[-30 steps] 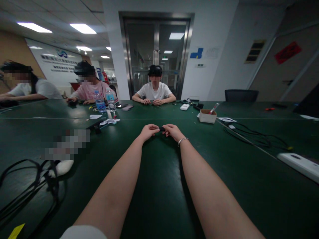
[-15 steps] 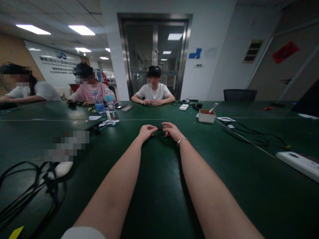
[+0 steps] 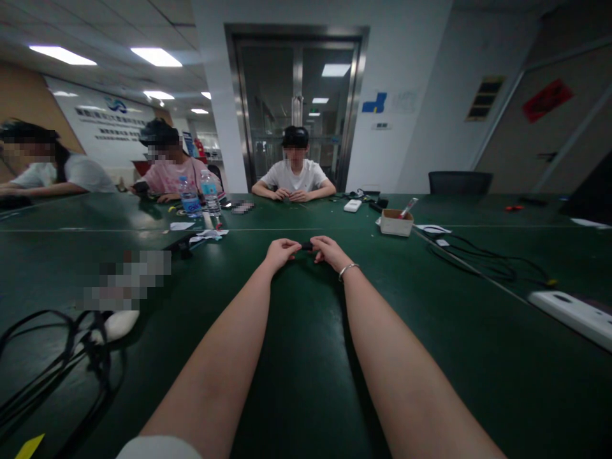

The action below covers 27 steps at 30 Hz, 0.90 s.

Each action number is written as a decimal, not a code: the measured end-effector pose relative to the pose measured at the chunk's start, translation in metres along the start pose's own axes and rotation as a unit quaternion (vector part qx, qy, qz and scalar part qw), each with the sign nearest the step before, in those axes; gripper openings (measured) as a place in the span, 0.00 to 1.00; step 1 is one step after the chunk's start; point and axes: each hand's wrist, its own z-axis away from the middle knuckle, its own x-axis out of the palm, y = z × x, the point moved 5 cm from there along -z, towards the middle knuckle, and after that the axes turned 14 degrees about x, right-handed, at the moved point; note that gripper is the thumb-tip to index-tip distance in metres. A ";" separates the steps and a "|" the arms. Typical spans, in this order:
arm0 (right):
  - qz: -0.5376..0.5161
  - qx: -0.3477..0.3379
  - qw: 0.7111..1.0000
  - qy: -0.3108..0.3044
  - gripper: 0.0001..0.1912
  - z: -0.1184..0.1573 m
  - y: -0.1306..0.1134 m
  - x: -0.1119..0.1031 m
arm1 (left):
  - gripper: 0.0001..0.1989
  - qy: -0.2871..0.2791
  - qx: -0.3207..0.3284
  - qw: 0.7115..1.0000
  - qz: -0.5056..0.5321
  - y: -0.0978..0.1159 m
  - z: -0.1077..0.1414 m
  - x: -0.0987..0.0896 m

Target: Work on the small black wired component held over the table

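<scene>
Left hand (image 3: 284, 254) pinches a black piece (image 3: 306, 246); right hand (image 3: 329, 252) pinches its opposite end, presumably for steadiness; table's far edge (image 3: 406, 197) lies beyond.

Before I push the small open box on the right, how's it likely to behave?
The open box would probably slide rather than tip, since it looks low and broad-based. It's likely light: its walls look like thin card, though I can't be sure. The slim item leaning out above its rim might shift.
</scene>
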 end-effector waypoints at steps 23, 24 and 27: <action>0.003 -0.020 1.000 0.000 0.15 0.002 -0.002 0.002 | 0.15 0.005 0.000 1.000 -0.003 -0.002 -0.001 0.000; -0.005 -0.022 1.000 0.000 0.16 0.002 -0.002 0.002 | 0.14 0.006 -0.001 1.000 -0.003 -0.002 -0.001 0.000; -0.007 -0.010 1.000 0.007 0.11 0.002 -0.001 0.001 | 0.14 0.003 0.001 1.000 0.000 -0.002 -0.001 0.000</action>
